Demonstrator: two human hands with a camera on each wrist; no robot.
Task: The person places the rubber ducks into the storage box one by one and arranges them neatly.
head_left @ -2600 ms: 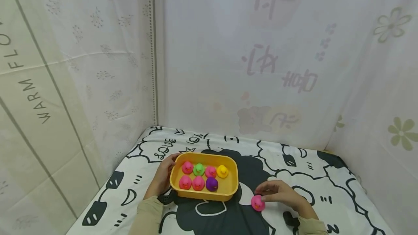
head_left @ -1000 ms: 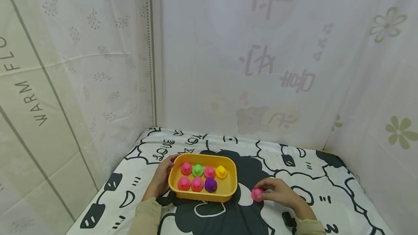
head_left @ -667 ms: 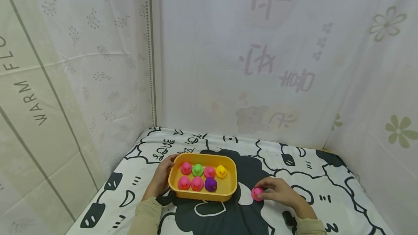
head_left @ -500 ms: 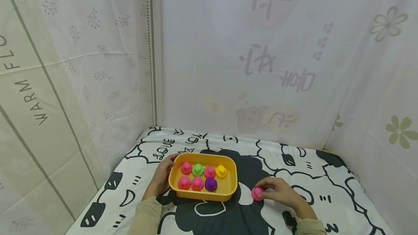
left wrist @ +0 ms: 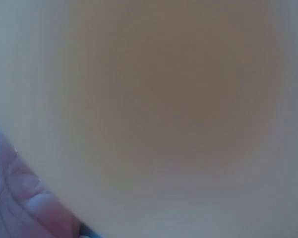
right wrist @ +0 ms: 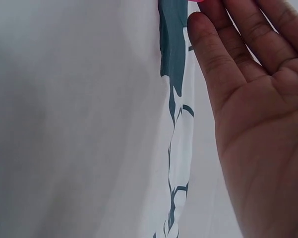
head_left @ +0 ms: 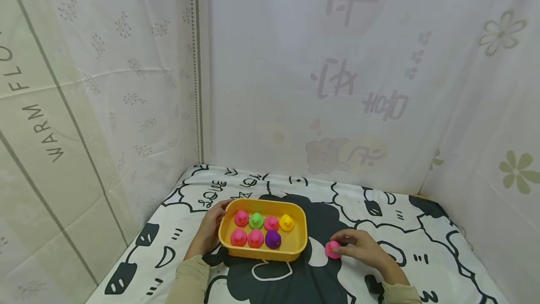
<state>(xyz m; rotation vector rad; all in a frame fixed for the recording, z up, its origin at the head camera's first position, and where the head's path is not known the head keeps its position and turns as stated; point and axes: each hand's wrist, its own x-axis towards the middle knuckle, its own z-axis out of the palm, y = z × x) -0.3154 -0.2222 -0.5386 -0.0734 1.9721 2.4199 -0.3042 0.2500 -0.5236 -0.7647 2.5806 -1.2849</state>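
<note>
My left hand [head_left: 209,227] holds the left end of a yellow plastic tray [head_left: 270,254], its fingers at the back left corner. In the tray sit several small rubber ducks in two rows: pink, a green duck [head_left: 256,220], a yellow duck [head_left: 287,222] and a purple duck [head_left: 273,239]. To the right of the tray, my right hand [head_left: 362,249] pinches a pink rubber duck [head_left: 332,249] between thumb and fingers, low over the cloth. A blurred surface fills most of the left wrist view. Only a sliver of pink shows at the top of the right wrist view.
A black-and-white cartoon-print cloth [head_left: 320,276] covers the surface under the tray. Pale printed curtains [head_left: 270,83] stand at the back and on both sides. A dark strap [head_left: 373,285] is at the right wrist.
The right hand has closed its thumb and fingers on the pink duck and shifted it slightly away from me. The left hand and tray stay put; the view sways a little.
</note>
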